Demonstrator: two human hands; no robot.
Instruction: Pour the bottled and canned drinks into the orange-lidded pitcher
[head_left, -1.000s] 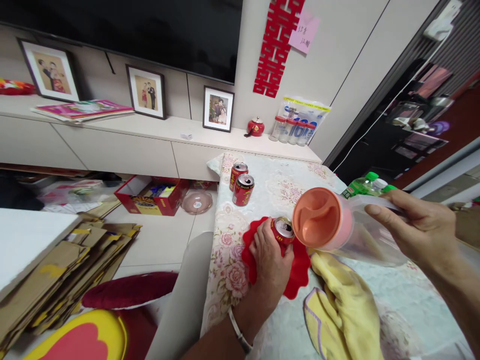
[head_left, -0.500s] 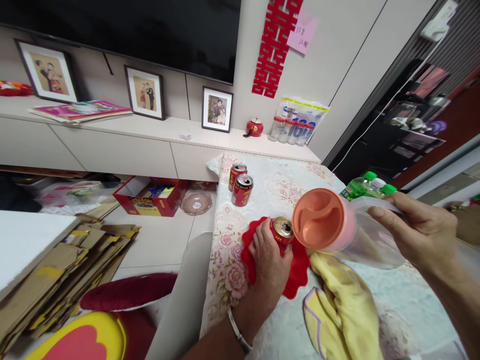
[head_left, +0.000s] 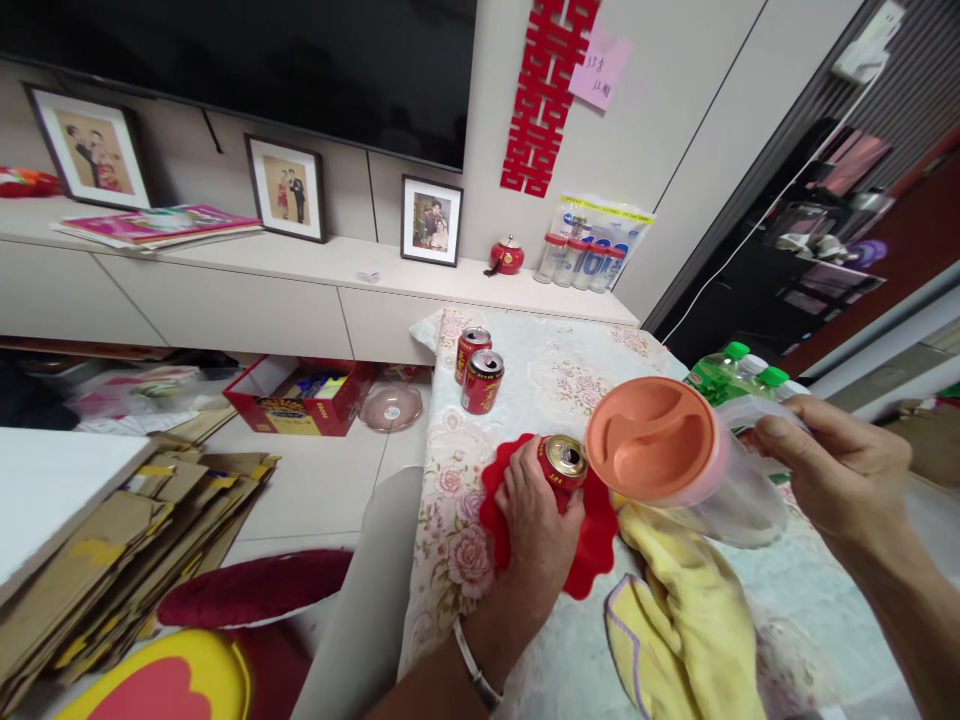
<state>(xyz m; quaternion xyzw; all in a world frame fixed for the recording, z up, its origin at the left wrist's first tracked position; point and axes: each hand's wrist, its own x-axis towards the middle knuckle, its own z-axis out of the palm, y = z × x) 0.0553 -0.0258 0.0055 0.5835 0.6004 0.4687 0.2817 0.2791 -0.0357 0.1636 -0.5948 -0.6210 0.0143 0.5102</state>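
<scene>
My left hand [head_left: 538,510] is wrapped round a red drink can [head_left: 564,462], open at its gold top, which stands on a red scalloped mat [head_left: 592,560]. In my right hand [head_left: 840,460] is the handle of a clear plastic pitcher [head_left: 742,505] with an orange lid [head_left: 651,440]. The pitcher is tilted, its lid facing left and its rim close to the can's top. I cannot make out any liquid flowing between them. A yellow cloth [head_left: 697,610] lies crumpled below the pitcher. Farther back stand two more opened red cans [head_left: 482,382].
Green-capped bottles [head_left: 720,368] stand at the table's right edge. The flowered tablecloth [head_left: 457,540] covers the table, which reaches a white cabinet [head_left: 285,275] with framed photos and jars [head_left: 574,262]. Flattened cardboard [head_left: 142,550] and a red box [head_left: 300,400] are on the floor at left.
The pitcher has been tipped further upright in my right hand, so more of the orange lid's top faces me. My left hand and the can have stayed in place.
</scene>
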